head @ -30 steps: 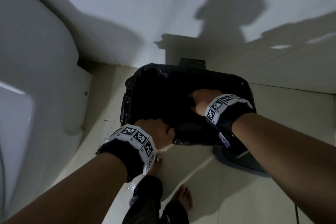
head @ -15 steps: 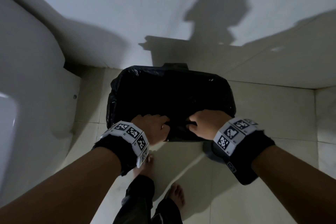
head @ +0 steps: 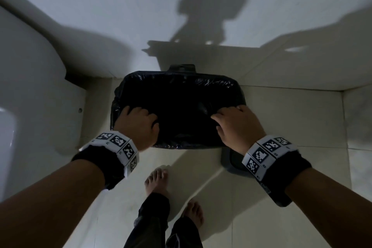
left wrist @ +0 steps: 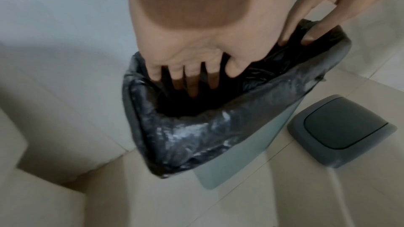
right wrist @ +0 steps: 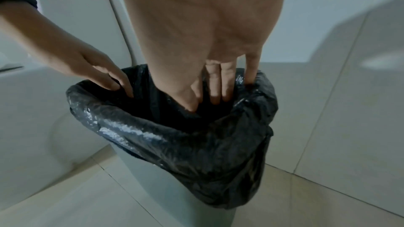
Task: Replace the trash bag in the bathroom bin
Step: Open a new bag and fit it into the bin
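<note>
- Reaching straight down into the bag's mouth, the fingers (left wrist: 192,82) of the left hand (head: 136,125) are extended and spread, pressing the black plastic against the inner wall at the bin's left end; nothing is pinched or gripped.
- Extended fingers (right wrist: 215,89) of the right hand (head: 239,127) do the same at the right end, with the outermost finger lying over the folded rim; this hand also grips nothing.
- The trash bag (right wrist: 196,141) is black and glossy, seated inside the bin with its top turned out over the rim all the way round; the overhang hangs crumpled down the outer wall.
- The bin (left wrist: 231,163) is pale grey-green and stands upright on the floor (head: 271,217), close to where the floor meets the back wall.
- A grey lid (left wrist: 341,130) with a darker flap lies flat on the floor just beside the bin's right side.
- A white toilet (head: 30,90) stands to the bin's left.
- The person's bare feet (head: 157,181) stand on the tiles on the near side of the bin.
</note>
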The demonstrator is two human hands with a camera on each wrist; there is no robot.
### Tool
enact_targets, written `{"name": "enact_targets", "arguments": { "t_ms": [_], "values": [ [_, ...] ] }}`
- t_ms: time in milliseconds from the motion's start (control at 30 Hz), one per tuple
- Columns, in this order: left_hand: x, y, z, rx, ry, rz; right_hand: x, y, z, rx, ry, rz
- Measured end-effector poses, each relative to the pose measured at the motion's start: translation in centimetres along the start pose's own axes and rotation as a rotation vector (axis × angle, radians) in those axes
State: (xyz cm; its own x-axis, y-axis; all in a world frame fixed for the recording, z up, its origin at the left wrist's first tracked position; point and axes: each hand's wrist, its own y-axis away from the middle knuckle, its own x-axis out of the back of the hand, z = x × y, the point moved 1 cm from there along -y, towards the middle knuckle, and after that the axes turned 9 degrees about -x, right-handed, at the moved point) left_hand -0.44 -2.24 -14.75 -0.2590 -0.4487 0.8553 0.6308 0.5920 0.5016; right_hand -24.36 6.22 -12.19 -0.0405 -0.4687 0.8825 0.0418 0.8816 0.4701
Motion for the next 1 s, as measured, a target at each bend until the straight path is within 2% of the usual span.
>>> {"name": "enact_targets", "arguments": {
  "t_ms": [67, 167, 267, 367, 500, 633, 767, 1000],
  "values": [
    [0.4, 0.5, -1.3, 0.053, -0.122, -0.02, -0.3, 0.1, 0.7, -0.031, 0.085, 0.033],
    [0.4, 1.0, -3.0, 0.083, -0.231, -0.161, -0.7, 0.3, 1.7, -0.083, 0.161, -0.045],
    [0.0, 1.3, -3.6, 0.069, -0.265, -0.183, -1.2, 0.5, 2.2, -0.081, 0.212, -0.087],
    [0.1, 1.4, -3.1, 0.089, -0.197, -0.154, -1.3, 0.5, 2.0, -0.093, 0.167, -0.063],
    [2.2, 1.6, -2.3, 0.09, 0.035, -0.053, 0.7, 0.7, 1.2, -0.137, -0.049, -0.02],
    [6.8, 3.1, -1.3, 0.102, 0.219, 0.012, 4.8, 1.6, 0.0, -0.202, -0.265, 0.005],
    [12.8, 5.6, -0.3, 0.128, 0.3, 0.093, 10.5, 3.1, -1.7, -0.231, -0.398, 0.047],
    [26.5, 14.5, -0.1, 0.186, 0.462, 0.302, 25.6, 7.5, -6.3, -0.098, -0.532, 0.196]
  ]
}}
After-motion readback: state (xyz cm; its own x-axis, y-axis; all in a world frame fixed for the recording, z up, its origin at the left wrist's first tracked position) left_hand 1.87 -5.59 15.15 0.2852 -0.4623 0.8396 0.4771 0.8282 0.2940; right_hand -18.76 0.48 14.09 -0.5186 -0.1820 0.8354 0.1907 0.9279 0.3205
